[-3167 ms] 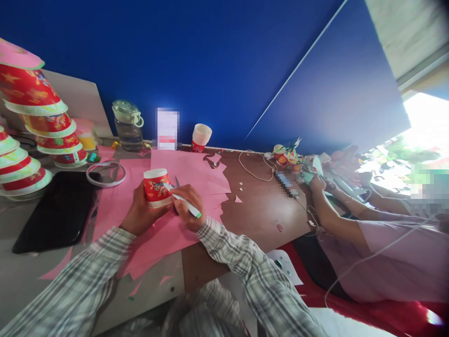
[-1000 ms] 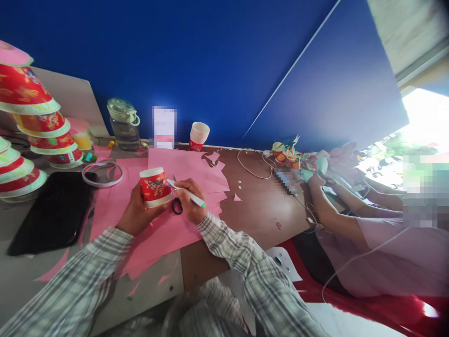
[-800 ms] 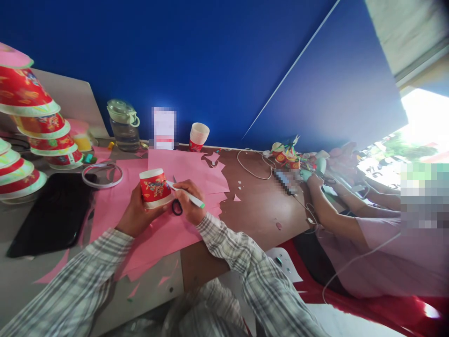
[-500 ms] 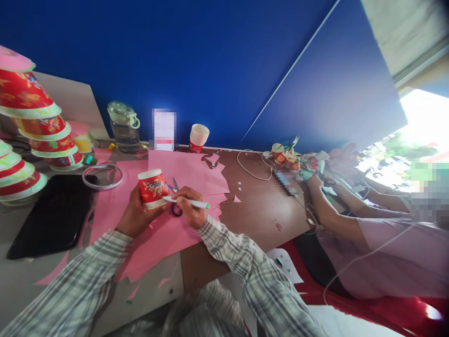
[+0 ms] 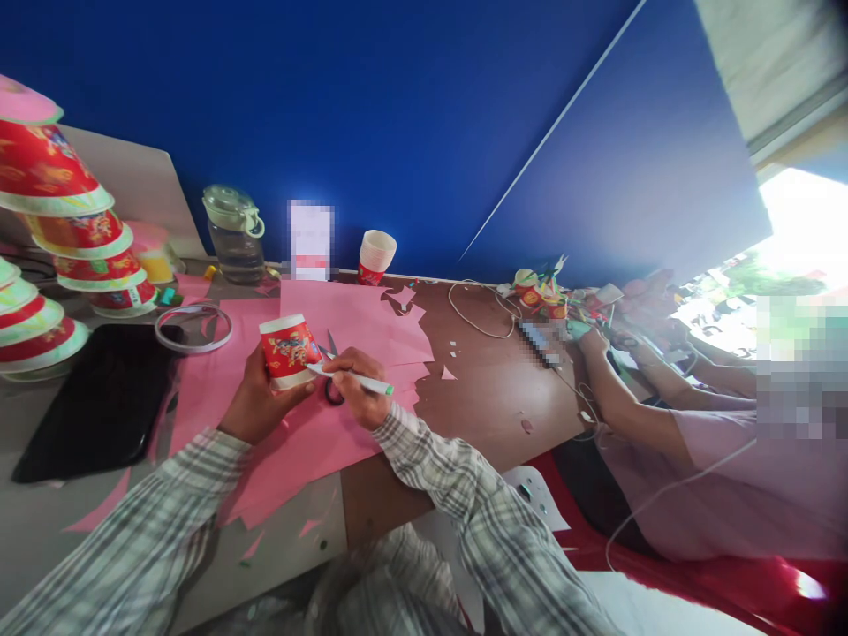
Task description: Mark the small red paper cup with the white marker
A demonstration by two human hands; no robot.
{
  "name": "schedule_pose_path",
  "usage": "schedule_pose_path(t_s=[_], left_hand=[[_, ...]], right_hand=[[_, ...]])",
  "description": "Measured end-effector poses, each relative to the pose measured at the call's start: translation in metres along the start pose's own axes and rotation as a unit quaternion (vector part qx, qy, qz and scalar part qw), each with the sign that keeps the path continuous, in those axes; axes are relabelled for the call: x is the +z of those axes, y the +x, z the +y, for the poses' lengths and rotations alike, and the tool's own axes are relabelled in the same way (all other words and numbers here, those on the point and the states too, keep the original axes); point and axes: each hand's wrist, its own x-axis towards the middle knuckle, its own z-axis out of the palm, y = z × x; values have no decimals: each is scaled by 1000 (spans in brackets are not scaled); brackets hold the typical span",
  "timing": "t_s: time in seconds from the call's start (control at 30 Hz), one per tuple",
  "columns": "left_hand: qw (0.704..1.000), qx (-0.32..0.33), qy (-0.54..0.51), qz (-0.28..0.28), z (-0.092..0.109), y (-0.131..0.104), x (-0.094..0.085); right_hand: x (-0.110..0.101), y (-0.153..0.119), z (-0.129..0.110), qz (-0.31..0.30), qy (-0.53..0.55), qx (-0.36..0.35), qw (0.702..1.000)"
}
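One red cup (image 5: 290,350) is held over pink paper (image 5: 298,459) at 9 o'clock, left hand (image 5: 261,402) wrapped round it, probably just to steady it against the marker (image 5: 371,384) pinched in the right hand (image 5: 361,393) at the cup's 4 o'clock.

The marker (image 5: 372,384) now slants flatter in the right hand (image 5: 366,407). The paper cup (image 5: 290,351) leans slightly further left. More of the scissors (image 5: 328,394) shows.

Red patterned cup (image 5: 289,350), white marker (image 5: 372,383) — green-ended
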Motion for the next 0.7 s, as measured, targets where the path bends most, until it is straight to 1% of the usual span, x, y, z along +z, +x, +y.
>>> schedule_pose_path(t_s=[0.1, 0.17, 0.23, 0.3, 0.37, 0.47, 0.6, 0.63, 0.7], left_hand=[[1000, 0, 2, 3, -2, 0, 0], [1000, 2, 5, 1, -3, 0, 0], [1000, 3, 5, 1, -2, 0, -1], [1000, 2, 7, -3, -3, 1, -1], [1000, -4, 8, -9, -4, 1, -1], [1000, -14, 13, 0, -9, 1, -1], [1000, -17, 25, 8, -11, 0, 0], [1000, -15, 25, 8, -10, 0, -1], [1000, -7, 23, 6, -8, 1, -1]], right_hand=[[-1, -1, -2, -31, -27, -24, 999], [-1, -1, -2, -41, -32, -31, 998], [0, -1, -2, -29, -13, -14, 999], [1, -1, -2, 1, 11, 7, 1000], [2, -1, -1, 17, 17, 12, 1000], [3, -1, -1, 6, 0, -1, 1000], [3, -2, -1, -29, -20, -31, 999], [3, -2, -2, -30, -19, -32, 999], [3, -1, -2, -13, -13, -22, 1000]])
